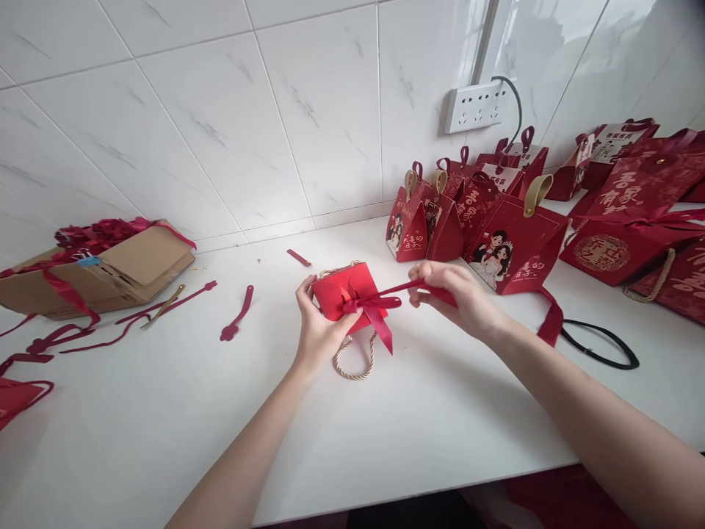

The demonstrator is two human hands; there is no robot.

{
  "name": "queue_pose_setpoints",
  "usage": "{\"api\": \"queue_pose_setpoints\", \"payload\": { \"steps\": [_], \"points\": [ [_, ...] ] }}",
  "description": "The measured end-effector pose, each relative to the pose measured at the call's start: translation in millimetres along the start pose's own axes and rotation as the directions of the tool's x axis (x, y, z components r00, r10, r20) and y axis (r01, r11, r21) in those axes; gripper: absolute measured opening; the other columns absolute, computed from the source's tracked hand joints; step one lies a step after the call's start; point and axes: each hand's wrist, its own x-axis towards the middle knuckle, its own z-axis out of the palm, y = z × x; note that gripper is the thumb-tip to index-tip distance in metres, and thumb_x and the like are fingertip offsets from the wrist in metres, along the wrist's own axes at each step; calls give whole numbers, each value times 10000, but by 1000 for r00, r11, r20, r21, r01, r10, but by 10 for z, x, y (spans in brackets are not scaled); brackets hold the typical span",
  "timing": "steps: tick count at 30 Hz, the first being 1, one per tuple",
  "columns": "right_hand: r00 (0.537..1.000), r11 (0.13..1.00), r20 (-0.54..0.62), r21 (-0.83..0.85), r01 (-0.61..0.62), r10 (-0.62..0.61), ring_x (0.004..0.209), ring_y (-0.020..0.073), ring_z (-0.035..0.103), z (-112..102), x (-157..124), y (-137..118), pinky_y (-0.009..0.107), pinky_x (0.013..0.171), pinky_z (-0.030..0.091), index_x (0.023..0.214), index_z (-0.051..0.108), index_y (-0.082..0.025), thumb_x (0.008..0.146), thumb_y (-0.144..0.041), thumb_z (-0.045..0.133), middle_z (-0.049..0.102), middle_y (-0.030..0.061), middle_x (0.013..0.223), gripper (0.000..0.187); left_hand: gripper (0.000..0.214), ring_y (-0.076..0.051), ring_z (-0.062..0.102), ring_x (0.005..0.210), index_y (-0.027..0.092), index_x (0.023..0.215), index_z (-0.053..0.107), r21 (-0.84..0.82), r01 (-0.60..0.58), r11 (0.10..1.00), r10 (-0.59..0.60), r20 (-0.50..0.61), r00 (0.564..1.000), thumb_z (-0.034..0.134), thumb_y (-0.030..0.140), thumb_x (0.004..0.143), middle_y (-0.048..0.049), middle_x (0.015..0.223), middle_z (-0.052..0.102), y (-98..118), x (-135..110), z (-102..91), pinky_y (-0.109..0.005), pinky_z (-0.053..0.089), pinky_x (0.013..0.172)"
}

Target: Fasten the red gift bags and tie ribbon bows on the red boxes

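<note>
A small red gift box [355, 278] with a twisted gold cord handle [354, 376] is on the white table in front of me. My left hand [316, 319] is wrapped around its left side, the thumb pressing near the ribbon's knot. Dark red ribbon [380, 327] is looped on top of the box, one short tail hanging down over its front. To the right, my right hand [454, 294] pinches the ribbon, which runs taut from the knot to its fingers. More ribbon trails behind this wrist onto the table.
Finished-looking red gift boxes [512, 246] crowd the right back. A cardboard box [148, 257] full of ribbon stands at left, loose straps [238, 312] beside it. A black loop [603, 360] lies right. A power strip [476, 106] is on the tiled wall.
</note>
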Motion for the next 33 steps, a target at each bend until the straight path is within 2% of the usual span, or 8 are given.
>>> {"api": "queue_pose_setpoints", "payload": {
  "steps": [6,11,16,20,24,27,30,33],
  "points": [
    [961,950,-270,286,129,-50,481,98,389,-134,18,-185,288,543,435,581,389,-215,656,-256,480,434,-11,651,125,695,-224,557,1095,270,1172,297,-1,113,994,-113,2,994,748,268,643,-105,1309,399,71,44,-34,-374,501,899],
    [930,972,-336,121,201,-151,504,126,433,-220,74,-138,314,558,440,631,373,-238,703,-303,461,414,-16,639,131,698,-224,536,1132,273,1195,272,22,107,994,-107,21,994,726,270,665,-103,1290,427,71,42,-34,-378,480,937],
    [757,915,-515,-254,313,-402,666,136,540,-190,116,25,300,661,470,756,486,-244,739,-266,573,511,-13,746,91,708,-247,542,1129,287,1208,247,28,136,990,-138,64,988,722,325,685,-105,1269,459,68,14,-39,-372,535,854],
    [848,752,-185,-580,314,-496,880,195,570,-60,28,97,380,834,469,776,566,-224,821,-339,555,566,43,868,124,769,-252,549,1134,291,1237,219,-12,126,992,-124,137,983,738,341,672,-115,1303,443,67,-10,-20,-397,532,873],
    [917,667,153,-643,375,-368,1145,236,481,98,-59,176,440,955,441,1058,537,-264,777,-353,640,509,73,1154,312,820,-275,472,1231,280,1276,217,-10,37,999,-35,206,978,751,351,658,-132,1351,407,34,-31,-6,-441,465,974],
    [945,758,188,-564,327,-269,1132,202,493,146,-71,206,397,885,512,1043,499,-272,810,-296,592,487,53,1188,251,816,-276,441,1258,297,1331,172,-7,13,1000,-11,245,969,698,400,716,-140,1396,345,-5,-61,16,-432,471,965],
    [962,789,139,-551,273,-235,1085,190,518,135,-62,185,342,799,548,904,538,-236,824,-271,555,506,58,1145,89,765,-267,328,1334,301,1325,151,75,-129,989,123,88,989,658,396,759,-147,1438,229,-48,-97,72,-423,448,989],
    [969,773,97,-587,241,-229,1071,200,531,121,-57,152,314,744,552,819,565,-216,826,-254,537,529,70,1132,48,645,-257,380,1277,260,1159,281,230,-316,921,336,-55,940,723,354,700,-132,1304,338,-76,-111,134,-446,461,959]
  ]
}}
